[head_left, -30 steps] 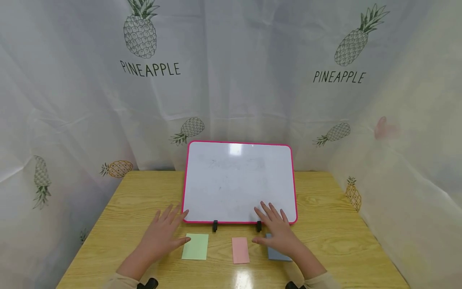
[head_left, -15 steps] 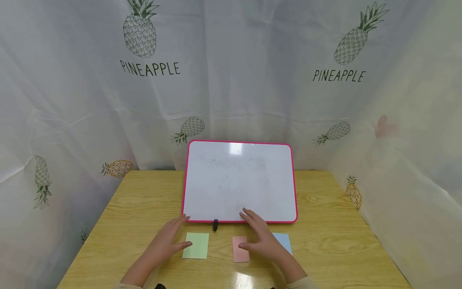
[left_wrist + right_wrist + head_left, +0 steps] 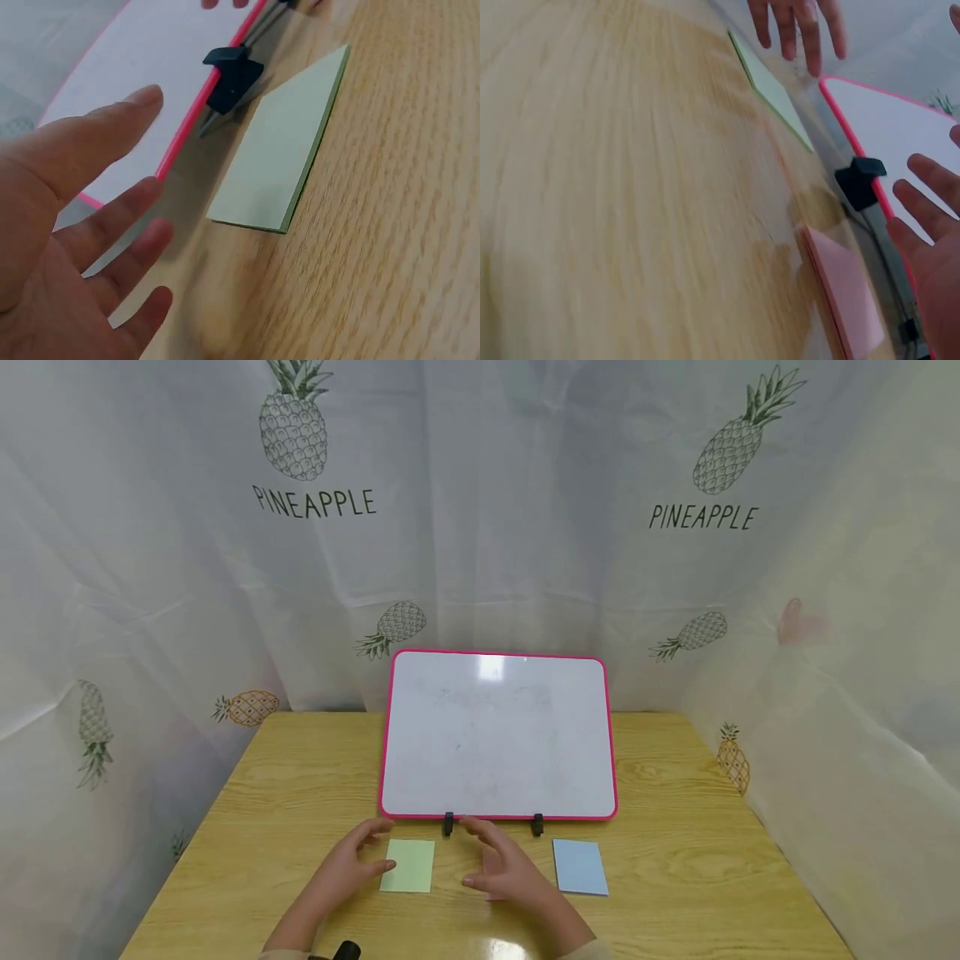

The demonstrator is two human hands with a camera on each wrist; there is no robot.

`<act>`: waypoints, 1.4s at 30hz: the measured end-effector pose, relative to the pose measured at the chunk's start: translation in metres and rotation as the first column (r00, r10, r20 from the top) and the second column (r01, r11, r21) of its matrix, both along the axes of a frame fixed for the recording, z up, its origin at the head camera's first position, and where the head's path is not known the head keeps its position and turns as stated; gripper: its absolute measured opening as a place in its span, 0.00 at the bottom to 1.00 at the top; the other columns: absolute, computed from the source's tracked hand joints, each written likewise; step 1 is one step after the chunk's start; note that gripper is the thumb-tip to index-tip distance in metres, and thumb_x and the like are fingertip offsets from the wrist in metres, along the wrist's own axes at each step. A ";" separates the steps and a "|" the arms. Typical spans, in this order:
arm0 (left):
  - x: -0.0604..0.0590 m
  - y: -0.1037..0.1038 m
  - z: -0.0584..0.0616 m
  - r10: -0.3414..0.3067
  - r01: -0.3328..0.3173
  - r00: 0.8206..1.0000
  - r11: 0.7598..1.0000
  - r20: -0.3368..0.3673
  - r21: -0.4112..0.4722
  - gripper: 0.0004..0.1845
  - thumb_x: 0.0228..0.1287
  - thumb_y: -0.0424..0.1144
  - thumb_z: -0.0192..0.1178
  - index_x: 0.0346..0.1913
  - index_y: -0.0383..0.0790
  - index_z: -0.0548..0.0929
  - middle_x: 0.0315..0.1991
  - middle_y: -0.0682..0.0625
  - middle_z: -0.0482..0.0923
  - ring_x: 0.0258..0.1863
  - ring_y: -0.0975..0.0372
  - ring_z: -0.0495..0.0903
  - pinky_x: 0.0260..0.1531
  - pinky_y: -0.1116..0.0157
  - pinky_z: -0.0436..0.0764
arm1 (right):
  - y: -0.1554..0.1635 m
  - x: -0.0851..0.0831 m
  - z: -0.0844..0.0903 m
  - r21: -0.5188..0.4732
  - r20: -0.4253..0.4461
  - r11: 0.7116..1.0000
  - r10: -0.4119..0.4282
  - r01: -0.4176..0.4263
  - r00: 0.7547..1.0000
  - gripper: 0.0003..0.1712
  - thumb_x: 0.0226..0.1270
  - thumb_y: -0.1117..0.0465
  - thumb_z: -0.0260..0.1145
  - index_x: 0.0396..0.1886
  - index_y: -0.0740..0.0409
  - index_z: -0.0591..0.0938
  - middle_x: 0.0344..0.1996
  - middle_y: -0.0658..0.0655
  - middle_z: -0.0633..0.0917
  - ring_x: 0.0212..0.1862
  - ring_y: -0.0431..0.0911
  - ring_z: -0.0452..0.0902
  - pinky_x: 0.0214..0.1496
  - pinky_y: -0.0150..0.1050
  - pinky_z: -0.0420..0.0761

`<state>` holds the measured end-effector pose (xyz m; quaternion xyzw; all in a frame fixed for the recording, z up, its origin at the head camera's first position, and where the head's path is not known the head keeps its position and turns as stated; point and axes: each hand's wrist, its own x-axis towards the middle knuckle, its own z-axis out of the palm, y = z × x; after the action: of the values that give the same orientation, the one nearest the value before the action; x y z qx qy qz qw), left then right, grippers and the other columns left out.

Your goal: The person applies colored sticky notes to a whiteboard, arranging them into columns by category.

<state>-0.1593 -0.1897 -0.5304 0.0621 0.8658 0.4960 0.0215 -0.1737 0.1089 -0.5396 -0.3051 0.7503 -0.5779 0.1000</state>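
Note:
My left hand (image 3: 347, 867) hovers at the left edge of a green sticky note pad (image 3: 412, 867), fingers loosely bent, its thumb tip overlapping the pad in the head view. In the left wrist view the hand holds nothing and the green pad (image 3: 281, 150) lies flat beside it. Over a pink sticky note pad (image 3: 492, 862) is my right hand (image 3: 517, 875), fingers spread and thumb apart, covering much of that pad. The right wrist view shows the pink pad (image 3: 846, 289) on the table below the hand. A blue sticky note pad (image 3: 581, 867) lies to the right, untouched.
Behind the pads a pink-framed whiteboard (image 3: 498, 735) leans on a stand, with a black left hook (image 3: 448, 824) and right hook (image 3: 537, 825) at its lower edge. All stand on a wooden table (image 3: 675, 827). A pineapple-print curtain (image 3: 517, 527) surrounds the table.
My right hand has moved left from over the blue pad to over the pink one, uncovering the blue pad. My left hand's fingers have bent and drawn back from the whiteboard's corner.

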 end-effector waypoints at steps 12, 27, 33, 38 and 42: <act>-0.008 -0.009 -0.016 -0.073 0.075 0.995 0.997 0.070 -0.024 0.28 0.48 0.39 0.76 0.55 0.45 0.81 0.53 0.51 0.77 0.46 0.55 0.70 0.47 0.56 0.72 | -0.035 -0.002 -0.020 0.022 0.002 1.000 -0.001 0.001 1.000 0.37 0.57 0.58 0.75 0.67 0.56 0.72 0.57 0.50 0.80 0.62 0.47 0.71 0.66 0.43 0.66; -0.010 -0.011 -0.029 -0.197 0.194 0.979 0.979 -0.045 -0.060 0.30 0.45 0.35 0.77 0.55 0.45 0.79 0.61 0.43 0.72 0.57 0.46 0.71 0.53 0.58 0.74 | -0.057 -0.009 -0.027 0.139 0.000 0.985 -0.101 0.100 0.995 0.22 0.50 0.58 0.79 0.46 0.47 0.83 0.48 0.41 0.83 0.57 0.39 0.74 0.63 0.40 0.69; -0.006 -0.008 -0.027 -0.157 0.152 0.987 0.983 -0.040 -0.098 0.30 0.43 0.36 0.78 0.53 0.47 0.80 0.59 0.47 0.74 0.56 0.47 0.70 0.53 0.53 0.73 | -0.058 -0.009 -0.027 0.167 -0.010 0.979 -0.115 0.115 0.993 0.22 0.50 0.59 0.80 0.46 0.46 0.83 0.48 0.40 0.82 0.55 0.39 0.74 0.62 0.40 0.70; -0.005 -0.005 -0.026 -0.123 0.117 0.992 0.986 -0.042 -0.121 0.29 0.42 0.37 0.79 0.51 0.51 0.81 0.56 0.51 0.76 0.58 0.46 0.69 0.57 0.43 0.65 | -0.058 -0.009 -0.027 0.173 -0.020 0.978 -0.116 0.117 0.993 0.22 0.50 0.58 0.79 0.46 0.46 0.84 0.49 0.40 0.82 0.56 0.39 0.74 0.63 0.40 0.69; -0.006 -0.002 -0.027 -0.097 0.090 0.994 0.985 -0.043 -0.146 0.28 0.41 0.39 0.79 0.50 0.54 0.82 0.56 0.53 0.77 0.60 0.45 0.68 0.58 0.39 0.61 | -0.058 -0.009 -0.027 0.174 -0.018 0.978 -0.118 0.120 0.993 0.21 0.50 0.58 0.79 0.45 0.45 0.84 0.48 0.39 0.82 0.57 0.39 0.73 0.64 0.40 0.69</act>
<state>-0.1648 -0.1921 -0.5576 0.1132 0.8957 0.4291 0.0275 -0.1824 0.0511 -0.5668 -0.2518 0.8153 -0.5138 0.0889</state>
